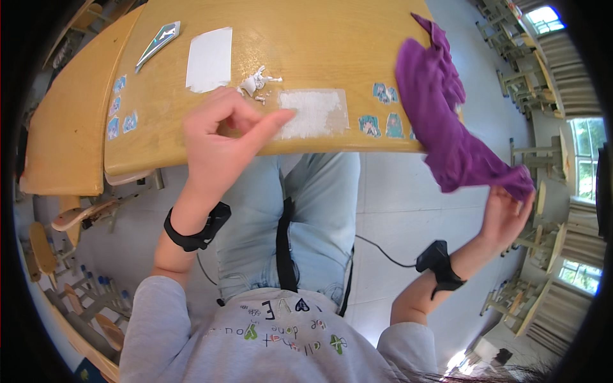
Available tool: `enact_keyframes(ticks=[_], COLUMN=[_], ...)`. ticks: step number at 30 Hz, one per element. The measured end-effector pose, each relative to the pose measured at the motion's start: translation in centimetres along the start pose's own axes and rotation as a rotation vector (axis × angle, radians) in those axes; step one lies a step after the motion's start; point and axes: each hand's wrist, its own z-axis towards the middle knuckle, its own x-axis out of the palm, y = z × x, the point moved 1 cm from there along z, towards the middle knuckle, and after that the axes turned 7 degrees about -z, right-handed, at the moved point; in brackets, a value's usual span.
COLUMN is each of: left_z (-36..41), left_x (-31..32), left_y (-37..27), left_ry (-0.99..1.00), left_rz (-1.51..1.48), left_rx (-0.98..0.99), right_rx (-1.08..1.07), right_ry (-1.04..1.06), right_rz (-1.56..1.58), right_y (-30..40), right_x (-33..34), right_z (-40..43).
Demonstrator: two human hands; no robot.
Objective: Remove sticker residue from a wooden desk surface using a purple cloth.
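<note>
My right hand (507, 218) grips one end of a purple cloth (436, 105), off the desk's right side. The rest of the cloth lies over the desk's right edge and partly covers a sticker there. My left hand (222, 129) is over the front edge of the wooden desk (311, 43), fingers curled and thumb pointing right; whether anything is between them cannot be seen. Near its thumb is a rough white paper residue patch (313, 112) stuck to the desktop. Crumpled white paper scraps (258, 82) lie just beyond the hand, beside a white paper rectangle (209, 60).
Several blue-haired character stickers (369, 125) are on the desk's right part, and several more (129, 122) at its left. A shiny triangular item (159, 44) lies at the far left. Another desk (72, 115) adjoins on the left. A black cable (383, 251) runs toward my right wrist.
</note>
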Motion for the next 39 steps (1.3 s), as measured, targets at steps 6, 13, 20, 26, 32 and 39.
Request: enact_keyframes(ticks=[6, 13, 20, 26, 32, 39], left_z=[1.0, 0.3, 0.7, 0.5, 1.0, 0.5], left_x=[0.6, -2.0, -2.5, -0.4, 0.0, 0.2], left_y=[0.3, 1.1, 1.0, -0.1, 0.5, 0.8], left_ry=[-0.138, -0.167, -0.183, -0.096, -0.126, -0.178], left_rz=[0.151, 0.142, 0.130, 0.302, 0.298, 0.413], left_rx=[0.174, 0.155, 0.103, 0.349, 0.249, 0.370], right_rx=[-0.207, -0.711, -0.734, -0.613, -0.636, -0.660], right_ry=[0.116, 0.953, 1.154, 0.944, 0.982, 0.900], right_rz=[-0.837, -1.716, -1.617, -1.590, -1.788, -1.839], right_y=[-7.4, -16.5, -15.5, -18.2, -16.8, -18.8], right_x=[4.9, 12.5, 12.0, 15.1, 14.8, 16.4], right_z=[-1.0, -1.0, -0.4, -0.1, -1.0, -1.1])
